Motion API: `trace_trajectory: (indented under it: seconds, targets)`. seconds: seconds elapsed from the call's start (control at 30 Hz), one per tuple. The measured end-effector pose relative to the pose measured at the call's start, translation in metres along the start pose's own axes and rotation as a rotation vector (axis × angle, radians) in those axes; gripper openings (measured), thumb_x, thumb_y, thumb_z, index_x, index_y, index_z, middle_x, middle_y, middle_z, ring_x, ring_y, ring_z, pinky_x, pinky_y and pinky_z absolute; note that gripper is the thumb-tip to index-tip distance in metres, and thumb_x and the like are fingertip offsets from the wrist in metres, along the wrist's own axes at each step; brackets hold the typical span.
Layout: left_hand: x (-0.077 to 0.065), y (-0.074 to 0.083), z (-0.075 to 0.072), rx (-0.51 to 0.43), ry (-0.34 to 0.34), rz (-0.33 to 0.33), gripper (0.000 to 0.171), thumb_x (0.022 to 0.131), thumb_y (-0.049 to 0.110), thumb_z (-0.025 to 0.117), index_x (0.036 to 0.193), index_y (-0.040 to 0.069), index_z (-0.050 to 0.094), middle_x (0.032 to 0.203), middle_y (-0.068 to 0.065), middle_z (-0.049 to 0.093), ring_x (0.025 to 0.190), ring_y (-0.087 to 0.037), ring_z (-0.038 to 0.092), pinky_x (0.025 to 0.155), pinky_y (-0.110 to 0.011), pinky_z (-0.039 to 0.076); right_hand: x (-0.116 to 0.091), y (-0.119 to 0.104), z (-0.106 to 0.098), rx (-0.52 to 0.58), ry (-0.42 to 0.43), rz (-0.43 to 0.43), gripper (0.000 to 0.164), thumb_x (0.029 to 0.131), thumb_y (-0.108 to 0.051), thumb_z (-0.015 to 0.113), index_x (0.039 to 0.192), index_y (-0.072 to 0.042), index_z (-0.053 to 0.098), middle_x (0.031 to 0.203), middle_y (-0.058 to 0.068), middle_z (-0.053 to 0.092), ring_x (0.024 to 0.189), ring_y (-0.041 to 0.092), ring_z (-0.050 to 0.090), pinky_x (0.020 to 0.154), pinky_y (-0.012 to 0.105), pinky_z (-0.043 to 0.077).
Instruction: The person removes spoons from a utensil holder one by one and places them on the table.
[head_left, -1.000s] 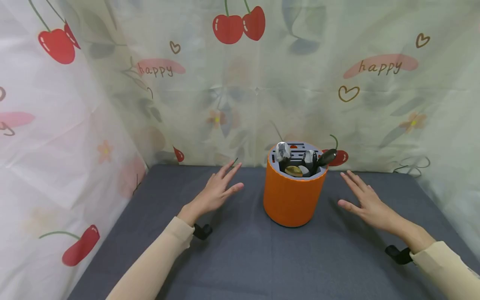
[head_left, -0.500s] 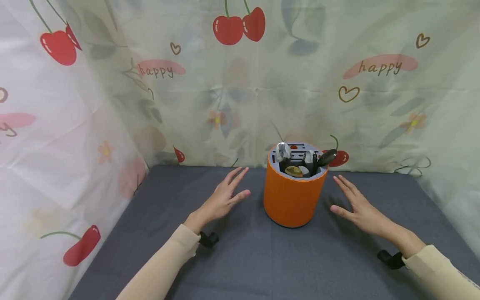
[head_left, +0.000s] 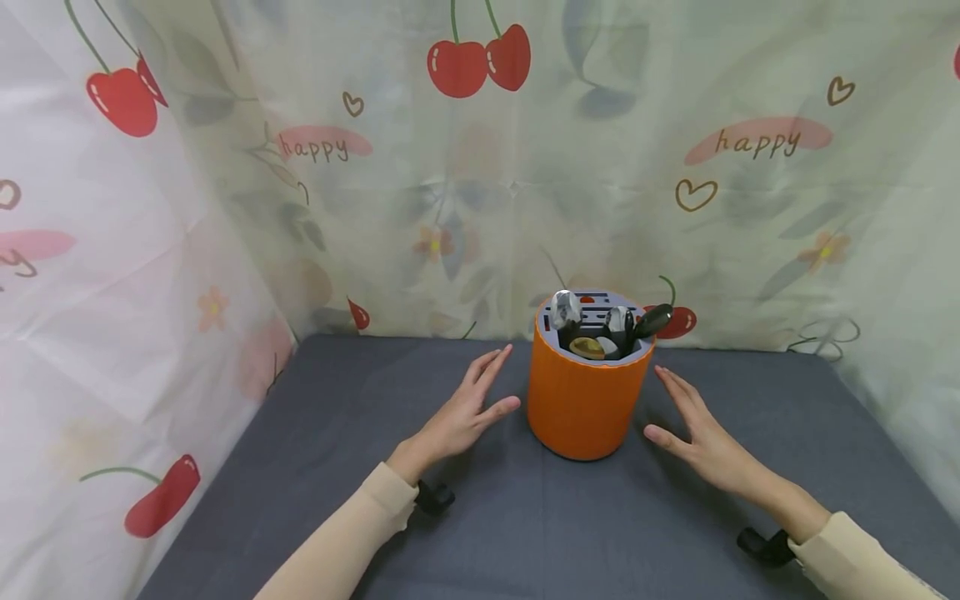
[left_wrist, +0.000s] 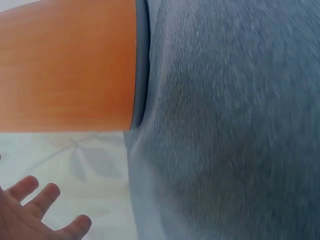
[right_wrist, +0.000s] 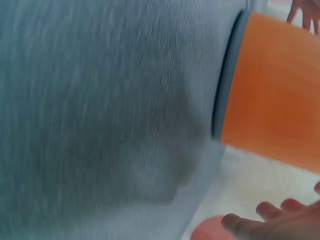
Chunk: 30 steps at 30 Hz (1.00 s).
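Your two hands have closed in on the orange holder (head_left: 587, 400) from either side since a second ago, when they lay well out on the grey tabletop (head_left: 315, 467). Now your left hand (head_left: 467, 412) sits just beside the holder's left wall, fingers straight and spread wide, thumb pointing toward it, and it grips nothing. Your right hand (head_left: 697, 433) mirrors it on the other side, fingers straight and wide, also bare, with its fingertips near the rim. From the head view there is a thin gap on each side, so neither hand looks to be touching the holder yet. The left wrist view shows the orange wall (left_wrist: 67, 65) large and close, and the right wrist view (right_wrist: 272, 90) shows the same, which fits hands that are nearly at it. The holder itself has not moved: it stands upright toward the back middle of the tabletop, just in front of the cherry-print curtain (head_left: 480, 167), with several dark and silvery handles (head_left: 600, 321) poking out of the slotted top. To my eye you are placed to take it between both palms.
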<state>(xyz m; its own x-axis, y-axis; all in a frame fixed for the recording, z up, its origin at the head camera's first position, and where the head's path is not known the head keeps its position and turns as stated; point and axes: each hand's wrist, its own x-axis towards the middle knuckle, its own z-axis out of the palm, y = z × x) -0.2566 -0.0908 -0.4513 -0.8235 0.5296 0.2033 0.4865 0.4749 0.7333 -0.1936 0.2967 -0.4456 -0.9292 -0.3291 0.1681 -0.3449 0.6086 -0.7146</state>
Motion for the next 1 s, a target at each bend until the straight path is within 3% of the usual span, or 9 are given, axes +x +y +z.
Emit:
trace_trajectory:
  seconds: [0.3,0.5,0.63,0.83,1.0]
  targets:
    - [0.008,0.003,0.017,-0.112,0.04,0.007,0.078,0.103,0.063,0.052,0.164,0.051,0.005,0.17,-0.001,0.012,0.153,-0.03,0.027,0.119,-0.062,0.03,0.003,-0.013,0.019,0.126,0.05,0.018,0.091,0.105,-0.022,0.065,0.169,-0.03,0.001,0.17,0.02,0.001,0.151,0.051,0.016,0.105,0.081,0.028]
    - [0.013,0.003,0.027,-0.226,0.063,0.006,0.079,0.103,0.06,0.055,0.164,0.052,0.005,0.167,0.001,0.016,0.148,-0.032,0.032,0.109,-0.056,0.044,0.005,-0.014,0.029,0.176,0.083,0.027,0.091,0.105,-0.021,0.065,0.168,-0.035,0.001,0.171,0.019,0.0,0.152,0.051,0.016,0.106,0.08,0.03]
    - [0.015,0.002,0.031,-0.293,0.078,0.0,0.083,0.102,0.058,0.06,0.165,0.048,0.007,0.168,-0.003,0.016,0.15,-0.028,0.032,0.109,-0.052,0.048,0.005,-0.014,0.033,0.197,0.09,0.03,0.091,0.105,-0.021,0.066,0.167,-0.036,0.002,0.171,0.016,0.001,0.153,0.049,0.016,0.107,0.079,0.031]
    - [0.019,-0.001,0.034,-0.393,0.098,-0.003,0.084,0.102,0.054,0.062,0.167,0.042,0.011,0.168,-0.007,0.018,0.152,-0.032,0.033,0.11,-0.057,0.046,0.006,-0.013,0.038,0.23,0.097,0.054,0.094,0.104,-0.022,0.067,0.166,-0.04,-0.001,0.172,0.015,0.001,0.153,0.048,0.015,0.109,0.077,0.032]
    - [0.021,-0.001,0.04,-0.387,0.106,0.013,0.08,0.104,0.05,0.061,0.167,0.04,0.013,0.168,-0.007,0.019,0.151,-0.035,0.035,0.114,-0.063,0.038,0.008,-0.012,0.042,0.267,0.123,0.074,0.098,0.104,-0.022,0.067,0.166,-0.041,-0.006,0.172,0.012,0.001,0.154,0.048,0.015,0.109,0.076,0.031]
